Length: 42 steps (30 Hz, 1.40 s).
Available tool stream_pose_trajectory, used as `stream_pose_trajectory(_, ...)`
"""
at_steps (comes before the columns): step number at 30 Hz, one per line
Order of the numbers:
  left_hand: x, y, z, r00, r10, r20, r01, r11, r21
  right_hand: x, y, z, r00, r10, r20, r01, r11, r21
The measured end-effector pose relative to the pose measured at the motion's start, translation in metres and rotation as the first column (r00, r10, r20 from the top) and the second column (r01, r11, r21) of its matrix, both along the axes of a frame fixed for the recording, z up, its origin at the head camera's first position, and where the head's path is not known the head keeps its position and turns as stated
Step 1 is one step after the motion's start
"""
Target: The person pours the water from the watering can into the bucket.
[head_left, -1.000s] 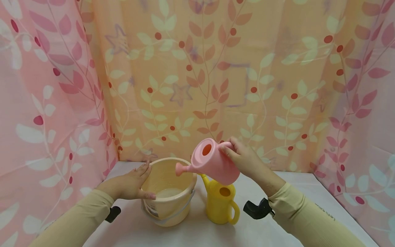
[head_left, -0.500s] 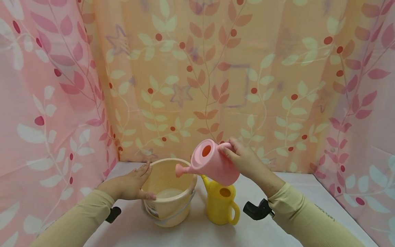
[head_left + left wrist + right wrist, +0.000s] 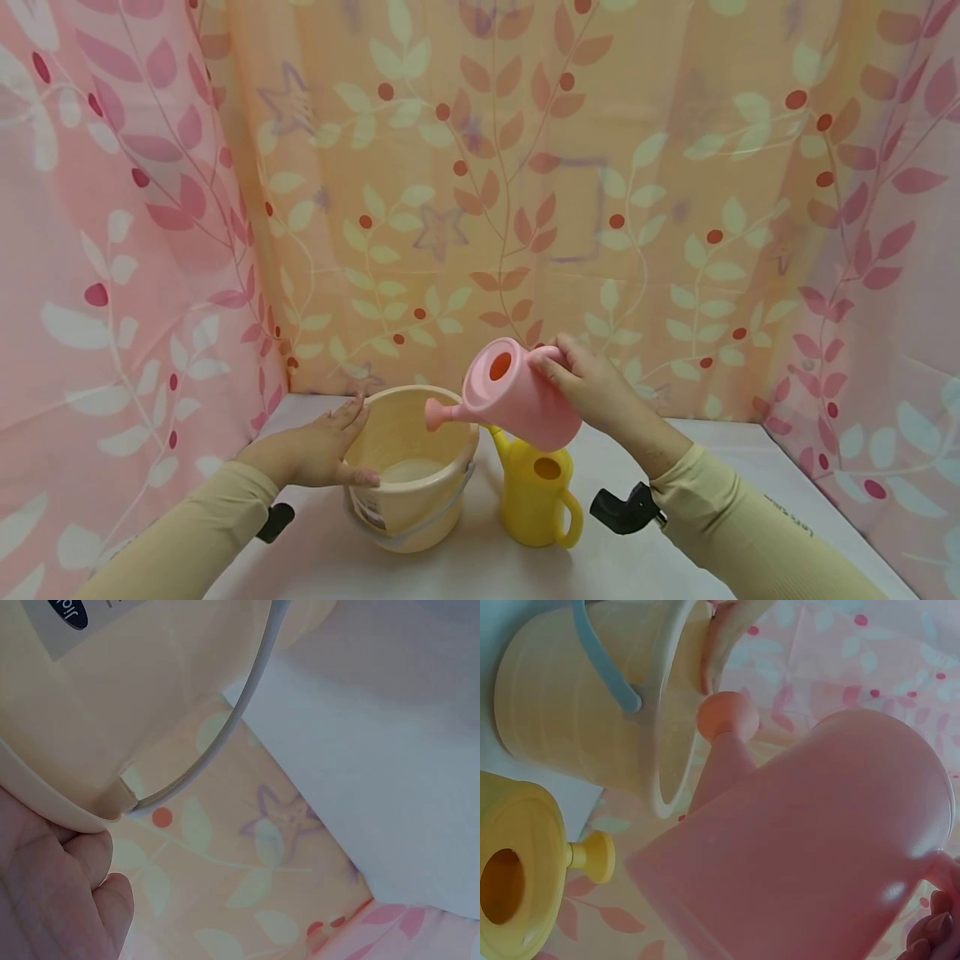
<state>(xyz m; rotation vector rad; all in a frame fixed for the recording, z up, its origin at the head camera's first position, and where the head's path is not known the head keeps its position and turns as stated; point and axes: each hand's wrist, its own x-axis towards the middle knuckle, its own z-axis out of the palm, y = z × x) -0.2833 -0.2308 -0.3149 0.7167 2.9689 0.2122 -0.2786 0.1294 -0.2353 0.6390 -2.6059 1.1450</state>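
In the head view my left hand (image 3: 315, 446) rests on the left rim of a cream bucket (image 3: 420, 521), thumb on the near rim and fingers stretched toward the far side. A little water appears to lie at its bottom. My right hand (image 3: 588, 379) grips the handle of a pink watering can (image 3: 536, 408), tilted in the air. Its spout's sprinkler head (image 3: 435, 414) hangs over the bucket's right inside. Just right of the bucket, below the pink can, a yellow watering can (image 3: 528, 500) stands upright. From the right wrist view, I see no stream leaving the pink sprinkler head (image 3: 727, 716).
The bucket's grey carrying handle (image 3: 412, 529) hangs down its front. A white cloth (image 3: 660, 558) covers the table. Floral curtains (image 3: 517, 183) enclose the back and both sides. A black wrist mount (image 3: 626, 508) sticks out below the right sleeve.
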Motion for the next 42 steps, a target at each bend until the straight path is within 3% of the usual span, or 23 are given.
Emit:
stream_pose_trajectory(27, -0.0027, -0.0020, -0.0039, 1.000, 0.007, -0.018, -0.007, 1.000, -0.017, -0.0025, 0.0000, -0.0040, 1.000, 0.006, -0.023, -0.006, 1.000, 0.009)
stream_pose_trajectory(42, 0.0003, -0.0001, 0.0001, 0.999, -0.020, -0.033, 0.019, 0.999, -0.035, -0.0006, -0.0005, -0.0032, 1.000, -0.003, -0.018, 0.003, 1.000, 0.017)
